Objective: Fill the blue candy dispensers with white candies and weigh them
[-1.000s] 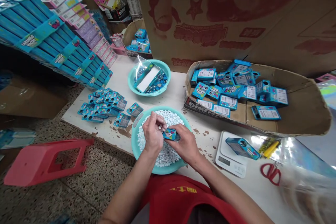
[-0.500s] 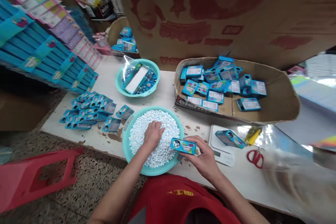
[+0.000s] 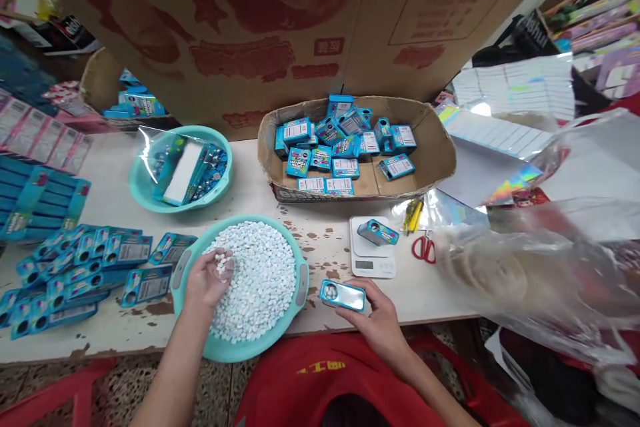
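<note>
My left hand (image 3: 206, 281) is turned palm up with its fingers curled around a few small white candies (image 3: 223, 263). It is over the left side of a turquoise basin (image 3: 296, 255) full of the same white candies (image 3: 255, 273). To the right of the basin, my right hand (image 3: 377, 310) grips a small blue candy box (image 3: 343, 295) by its far end. A round opening at the box's left end shows white candies inside. Beyond that hand, another blue box (image 3: 379, 232) lies on a white digital scale (image 3: 373, 265).
Several blue boxes (image 3: 125, 250) are piled at the left. A cut-down carton (image 3: 425, 147) holds more boxes at the back. A second turquoise basin (image 3: 145, 193) contains packaging. Red scissors (image 3: 424, 249) and crumpled clear plastic (image 3: 500, 273) lie at the right.
My view has swung to the right. My left hand has come up from the candies and turned over with some in it. The right hand still holds the box, now farther from the basin.
</note>
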### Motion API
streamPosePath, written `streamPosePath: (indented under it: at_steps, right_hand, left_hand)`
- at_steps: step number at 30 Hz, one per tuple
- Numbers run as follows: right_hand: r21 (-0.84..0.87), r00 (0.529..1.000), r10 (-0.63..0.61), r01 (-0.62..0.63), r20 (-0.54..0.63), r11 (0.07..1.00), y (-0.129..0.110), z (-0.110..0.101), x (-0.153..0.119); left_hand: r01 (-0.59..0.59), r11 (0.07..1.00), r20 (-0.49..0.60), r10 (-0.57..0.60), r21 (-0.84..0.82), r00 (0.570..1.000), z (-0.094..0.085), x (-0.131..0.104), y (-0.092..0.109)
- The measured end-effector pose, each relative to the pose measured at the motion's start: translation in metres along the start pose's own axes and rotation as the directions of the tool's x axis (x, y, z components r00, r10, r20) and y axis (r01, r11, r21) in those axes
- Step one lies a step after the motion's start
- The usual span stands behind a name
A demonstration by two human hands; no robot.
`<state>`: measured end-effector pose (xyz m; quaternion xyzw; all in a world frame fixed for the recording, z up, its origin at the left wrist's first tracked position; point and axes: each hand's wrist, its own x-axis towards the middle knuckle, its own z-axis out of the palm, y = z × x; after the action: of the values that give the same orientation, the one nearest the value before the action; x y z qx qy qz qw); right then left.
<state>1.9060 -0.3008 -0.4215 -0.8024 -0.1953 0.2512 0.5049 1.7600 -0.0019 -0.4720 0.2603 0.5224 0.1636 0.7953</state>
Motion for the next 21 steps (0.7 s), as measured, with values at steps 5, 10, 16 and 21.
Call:
streamPosePath:
  at_steps: [5,10,16,21]
  right_hand:
    - [0.028,0.999,0.044,-0.044,-0.015,0.999,0.005,-0.011,0.007]
    - [0.067,0.997,0.055,-0.052,-0.046,0.996,0.004,-0.024,0.014]
    - [0.11,0.97,0.146,-0.126,-0.196,0.986,0.019,-0.055,0.012]
    - [0.128,0.918,0.215,-0.182,-0.334,0.975,0.038,-0.086,0.005]
  left_hand:
    - [0.074,0.979,-0.114,-0.097,-0.191,0.989,0.009,-0.01,0.012]
    - [0.191,0.981,0.0,-0.191,0.02,0.982,0.037,-0.019,0.008]
    - [0.123,0.86,0.294,-0.299,0.495,0.908,0.141,-0.017,-0.038]
    - [-0.507,0.418,0.609,-0.154,0.754,0.778,0.24,-0.006,-0.086]
